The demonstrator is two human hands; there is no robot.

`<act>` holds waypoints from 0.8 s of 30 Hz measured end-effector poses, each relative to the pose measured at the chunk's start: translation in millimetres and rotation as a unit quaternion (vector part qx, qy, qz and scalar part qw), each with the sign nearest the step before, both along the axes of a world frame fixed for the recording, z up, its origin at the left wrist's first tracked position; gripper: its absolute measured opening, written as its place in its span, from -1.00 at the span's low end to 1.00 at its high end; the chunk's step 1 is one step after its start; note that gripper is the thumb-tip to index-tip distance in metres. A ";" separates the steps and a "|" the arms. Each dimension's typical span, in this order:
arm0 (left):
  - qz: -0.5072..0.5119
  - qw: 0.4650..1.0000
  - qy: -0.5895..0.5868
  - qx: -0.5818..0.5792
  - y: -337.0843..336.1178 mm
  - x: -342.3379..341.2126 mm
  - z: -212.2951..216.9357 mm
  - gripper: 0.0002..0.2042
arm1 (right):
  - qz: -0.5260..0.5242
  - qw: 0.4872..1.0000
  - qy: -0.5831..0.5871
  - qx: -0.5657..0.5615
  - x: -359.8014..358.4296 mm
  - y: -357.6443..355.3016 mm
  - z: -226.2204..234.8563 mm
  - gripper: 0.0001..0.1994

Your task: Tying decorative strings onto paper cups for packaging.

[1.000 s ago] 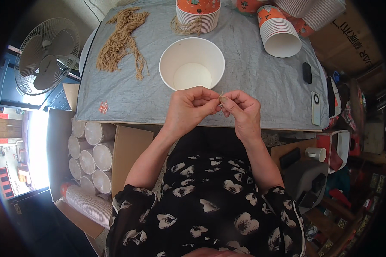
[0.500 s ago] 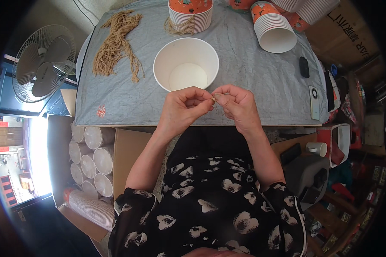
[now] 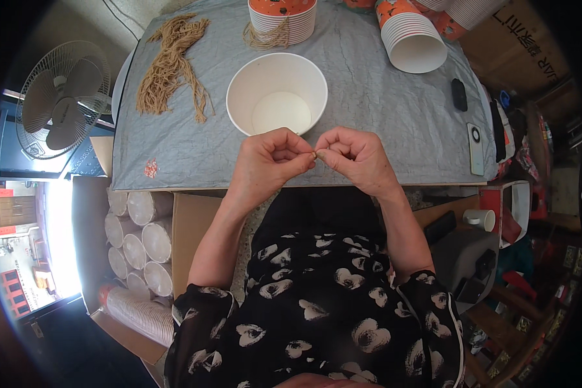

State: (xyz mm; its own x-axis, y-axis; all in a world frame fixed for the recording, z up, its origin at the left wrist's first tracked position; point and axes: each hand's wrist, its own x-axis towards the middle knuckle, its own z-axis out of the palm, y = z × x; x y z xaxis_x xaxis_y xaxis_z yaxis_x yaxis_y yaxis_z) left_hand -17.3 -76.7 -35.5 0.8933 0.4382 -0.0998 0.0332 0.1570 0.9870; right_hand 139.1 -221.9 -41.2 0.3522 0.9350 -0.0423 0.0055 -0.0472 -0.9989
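Over the near part of the table, my left hand [image 3: 268, 165] and my right hand [image 3: 357, 161] meet, thumbs and forefingers pinched together. A short bit of tan twine [image 3: 315, 155] shows between the fingertips; the rest is hidden by the fingers. Just beyond the hands stands a wide white paper tub [image 3: 240, 97], its mouth facing up. A loose bundle of tan twine [image 3: 172, 68] lies at the far left. Behind the tub is an upright stack of orange and white paper tubs [image 3: 294, 31], with loops of twine [image 3: 265, 40] against its side.
More nested tubs [image 3: 412, 42] lie tilted at the far right. A black object [image 3: 459, 95] and a phone [image 3: 475, 149] rest near the right edge. Left of me, an open carton [image 3: 197, 242] holds wrapped tub stacks [image 3: 150, 207]. A fan [image 3: 63, 103] stands beyond; a mug [image 3: 480, 218] sits right.
Both hands have shifted slightly left, and the fingertips have come closer together around the bit of twine. The whole view has moved a little; the things on the table look unchanged.
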 end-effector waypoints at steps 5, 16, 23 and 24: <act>-0.017 1.000 -0.012 -0.018 0.6 -0.7 -0.8 -0.93 | 0.006 0.999 0.039 0.022 -5.4 2.0 -4.6 -0.96; -0.004 0.994 -0.040 -0.103 -3.3 3.9 -1.2 -0.84 | -0.079 0.951 0.291 0.073 -21.1 3.6 -20.0 -0.94; -0.001 0.995 -0.022 -0.094 -3.2 2.9 -3.7 -0.87 | -0.083 0.958 0.266 0.070 -24.5 3.4 -19.4 -0.93; 0.000 0.995 -0.026 -0.096 -3.1 2.5 -4.4 -0.88 | -0.083 0.958 0.266 0.070 -24.8 3.4 -19.2 -0.93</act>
State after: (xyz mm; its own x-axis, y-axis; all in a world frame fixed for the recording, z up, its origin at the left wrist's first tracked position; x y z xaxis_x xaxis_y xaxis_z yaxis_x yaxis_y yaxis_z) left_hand -14.8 -79.8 -39.9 0.8999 0.4150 -0.1343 -0.0177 0.3424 0.9394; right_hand 114.3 -218.5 -60.4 0.4592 0.8780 -0.1350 -0.5023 0.1313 -0.8547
